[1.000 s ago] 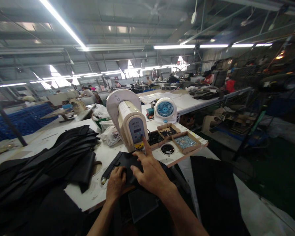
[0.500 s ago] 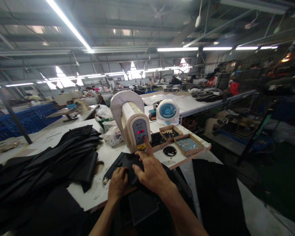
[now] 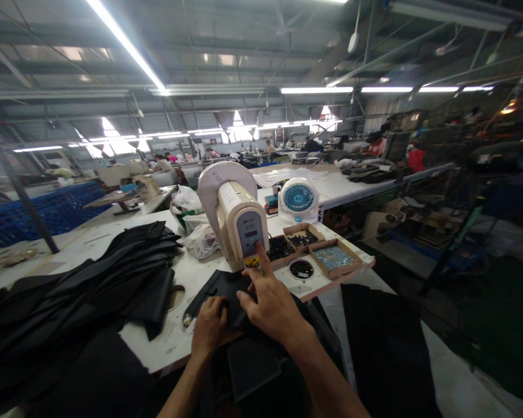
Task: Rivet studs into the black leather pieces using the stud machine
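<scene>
We note uneven illumination. At upper left, a long ceiling tube glares with a soft bloom; farther tubes form a bright line. Distant windows are blown out to white. We find the right side dim, with one orange lamp. The cream machine is moderately lit and legible; the black cloth heap loses detail. We record a soft background and stretched edges.

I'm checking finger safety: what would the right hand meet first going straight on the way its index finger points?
The right hand would likely meet the control panel of the cream machine; the index fingertip overlaps the panel's lower part, contact unclear.
</scene>
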### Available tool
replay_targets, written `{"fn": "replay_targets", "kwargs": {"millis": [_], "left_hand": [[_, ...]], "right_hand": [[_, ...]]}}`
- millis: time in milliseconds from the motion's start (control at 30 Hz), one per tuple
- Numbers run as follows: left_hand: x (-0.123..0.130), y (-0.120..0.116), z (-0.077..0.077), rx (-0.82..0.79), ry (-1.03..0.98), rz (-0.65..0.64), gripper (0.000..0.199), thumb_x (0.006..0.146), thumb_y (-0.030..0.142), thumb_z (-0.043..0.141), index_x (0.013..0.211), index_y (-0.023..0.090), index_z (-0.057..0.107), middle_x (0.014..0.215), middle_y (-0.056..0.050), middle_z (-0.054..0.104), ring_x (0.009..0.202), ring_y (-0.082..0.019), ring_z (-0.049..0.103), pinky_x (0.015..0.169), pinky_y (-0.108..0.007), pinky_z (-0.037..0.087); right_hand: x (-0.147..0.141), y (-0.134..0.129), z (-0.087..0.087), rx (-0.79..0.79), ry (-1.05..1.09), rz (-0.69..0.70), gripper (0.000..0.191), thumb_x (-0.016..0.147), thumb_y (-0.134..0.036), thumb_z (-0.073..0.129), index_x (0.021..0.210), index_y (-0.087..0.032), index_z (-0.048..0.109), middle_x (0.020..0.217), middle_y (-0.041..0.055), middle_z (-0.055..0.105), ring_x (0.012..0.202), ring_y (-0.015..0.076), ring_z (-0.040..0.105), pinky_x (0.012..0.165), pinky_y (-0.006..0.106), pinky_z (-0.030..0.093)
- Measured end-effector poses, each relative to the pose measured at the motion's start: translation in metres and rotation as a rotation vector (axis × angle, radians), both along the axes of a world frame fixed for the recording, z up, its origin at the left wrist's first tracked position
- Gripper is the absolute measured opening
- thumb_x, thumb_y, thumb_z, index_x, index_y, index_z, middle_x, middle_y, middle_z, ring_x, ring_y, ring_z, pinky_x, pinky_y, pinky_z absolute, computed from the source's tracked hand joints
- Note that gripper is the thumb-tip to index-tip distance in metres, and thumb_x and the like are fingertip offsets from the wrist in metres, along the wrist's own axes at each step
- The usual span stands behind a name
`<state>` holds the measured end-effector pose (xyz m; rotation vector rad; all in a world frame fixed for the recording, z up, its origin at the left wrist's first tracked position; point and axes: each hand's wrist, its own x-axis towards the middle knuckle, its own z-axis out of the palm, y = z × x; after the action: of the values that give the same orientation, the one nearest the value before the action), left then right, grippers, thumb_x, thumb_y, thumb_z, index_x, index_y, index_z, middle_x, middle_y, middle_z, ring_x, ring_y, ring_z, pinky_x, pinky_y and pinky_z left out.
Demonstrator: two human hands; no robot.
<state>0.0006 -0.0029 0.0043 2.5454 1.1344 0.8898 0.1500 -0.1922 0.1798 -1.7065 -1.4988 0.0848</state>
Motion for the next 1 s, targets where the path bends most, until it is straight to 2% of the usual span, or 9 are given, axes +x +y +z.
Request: {"fn": "replay_targets", "kwargs": {"millis": [267, 533, 700, 1000], "left_hand": [[-0.0001, 0.0009, -0.003, -0.001, -0.006, 0.006, 0.025, 0.099, 0.023, 0.043, 0.11, 0.023, 0.066, 0.112, -0.007, 0.064, 0.106, -0.024, 0.06, 0.098, -0.04, 0.049], [-0.0013, 0.0003, -0.0006, -0.023, -0.007, 0.0, 0.026, 0.099, 0.021, 0.043, 0.111, 0.022, 0.066, 0.114, -0.007, 0.064, 0.106, -0.024, 0.059, 0.099, -0.04, 0.048], [-0.002, -0.0002, -0.0011, -0.017, -0.018, -0.004, 0.025, 0.099, 0.022, 0.043, 0.11, 0.023, 0.066, 0.112, -0.006, 0.064, 0.104, -0.023, 0.06, 0.096, -0.039, 0.049], [-0.0026, 0.0042, -0.0062, 0.017, -0.027, -0.012, 0.025, 0.098, 0.022, 0.044, 0.11, 0.023, 0.066, 0.112, -0.007, 0.064, 0.103, -0.024, 0.061, 0.098, -0.039, 0.049]], "right_hand": [[0.0015, 0.0003, -0.0001, -0.002, -0.008, 0.0, 0.032, 0.093, -0.028, 0.065, 0.124, -0.02, 0.064, 0.156, 0.0178, 0.044, 0.087, 0.0211, 0.072, 0.091, 0.039, 0.058], [0.0006, -0.0001, -0.001, 0.046, 0.025, 0.005, 0.029, 0.093, -0.026, 0.065, 0.122, -0.022, 0.063, 0.167, 0.0148, 0.025, 0.084, 0.0173, 0.071, 0.087, 0.037, 0.059], [-0.0034, 0.0001, -0.0001, 0.108, 0.024, 0.023, 0.027, 0.093, -0.024, 0.064, 0.12, -0.023, 0.062, 0.167, 0.0129, 0.027, 0.087, 0.0167, 0.071, 0.085, 0.035, 0.059], [-0.0049, 0.0043, 0.0008, 0.098, 0.009, 0.021, 0.027, 0.093, -0.022, 0.064, 0.12, -0.022, 0.062, 0.168, 0.0131, 0.023, 0.091, 0.0193, 0.071, 0.085, 0.037, 0.061]]}}
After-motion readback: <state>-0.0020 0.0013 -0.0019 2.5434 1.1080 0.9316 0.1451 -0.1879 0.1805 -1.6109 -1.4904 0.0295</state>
